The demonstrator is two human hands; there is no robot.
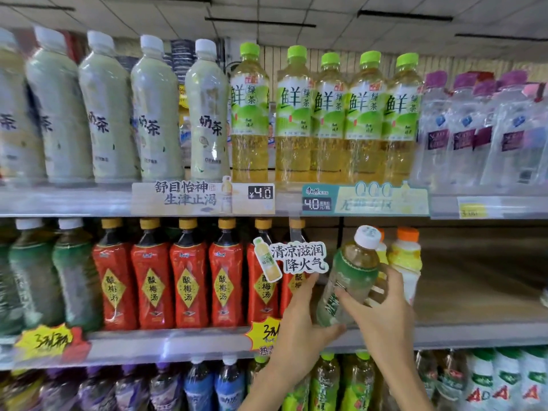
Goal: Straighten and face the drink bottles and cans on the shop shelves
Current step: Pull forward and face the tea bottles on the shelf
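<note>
A green-labelled tea bottle (350,274) with a white cap leans to the right on the middle shelf (474,333). My left hand (302,327) cups its base and lower left side. My right hand (382,310) wraps the bottle's right side, fingers across the label. Just behind it stand two yellow bottles with orange caps (406,256). To the left is a row of red plum-drink bottles (189,280), labels facing out.
The top shelf holds milk tea bottles (154,114), green tea bottles (329,120) and clear water bottles (486,132). A paper tag (296,258) hangs before the red row. The middle shelf's right part is bare wood. Several more bottles (350,384) fill the bottom shelf.
</note>
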